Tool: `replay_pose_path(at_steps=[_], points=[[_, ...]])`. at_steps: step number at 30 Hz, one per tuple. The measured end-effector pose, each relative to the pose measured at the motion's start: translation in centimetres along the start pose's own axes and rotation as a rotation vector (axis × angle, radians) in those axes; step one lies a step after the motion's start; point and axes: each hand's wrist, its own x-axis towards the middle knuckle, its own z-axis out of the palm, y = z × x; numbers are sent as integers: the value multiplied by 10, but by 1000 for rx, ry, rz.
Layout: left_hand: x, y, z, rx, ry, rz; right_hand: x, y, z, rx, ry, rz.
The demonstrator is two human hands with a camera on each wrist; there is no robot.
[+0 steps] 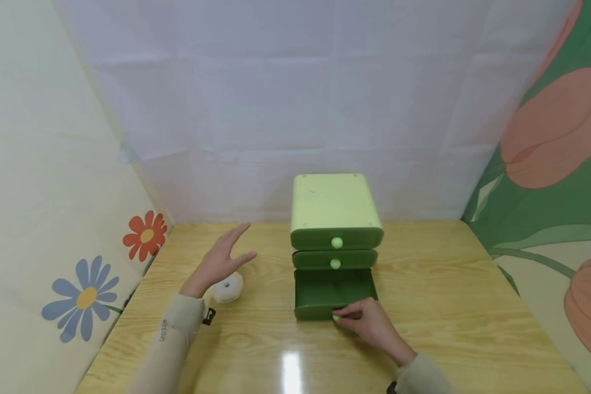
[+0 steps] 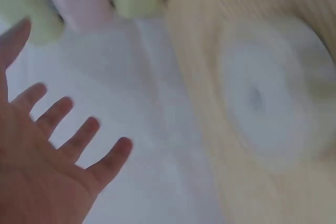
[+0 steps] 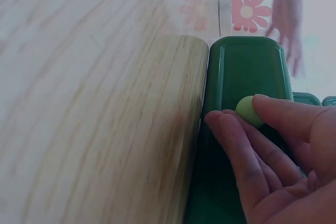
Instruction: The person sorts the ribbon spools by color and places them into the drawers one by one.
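Observation:
A small chest of drawers [image 1: 332, 202] with a pale green top and dark green drawer fronts stands on the table. Its bottom drawer [image 1: 327, 287] is pulled out, and no contents show inside. My right hand [image 1: 369, 323] pinches the light green round knob [image 3: 248, 110] of that drawer between thumb and fingers. My left hand [image 1: 220, 260] is raised, with fingers spread and nothing in it. Beside and below the left wrist sits a thick white roll [image 1: 228, 288] with a small hole in its middle; part of it is hidden by the hand in the head view.
The middle drawer [image 1: 310, 259] sticks out slightly, and the top drawer [image 1: 307, 238] is closed. The wooden table [image 1: 433, 284] reaches back to a white cloth backdrop [image 1: 251, 109]. Flower-printed panels flank it, the left one [image 1: 29, 191] and the right one [image 1: 546, 230].

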Motion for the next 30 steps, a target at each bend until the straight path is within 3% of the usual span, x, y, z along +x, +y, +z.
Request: replay_pose_path(at_steps=[3,6,13,19,30], points=[[-13,-20,-4,41,-111,-66,-1,0,0,1,0,7],[-23,-30,-4,79,-206,-84,-1,-1,-1,-5,4,10],[-34,-42,4,156,-310,-128,-1,-1,-1,-3,-2,6],[-38,-46,9,205,-295,-91,-1,0,-1,4,-9,1],[-36,-40,7,258,-220,-42,-1,0,-1,13,-9,-3]])
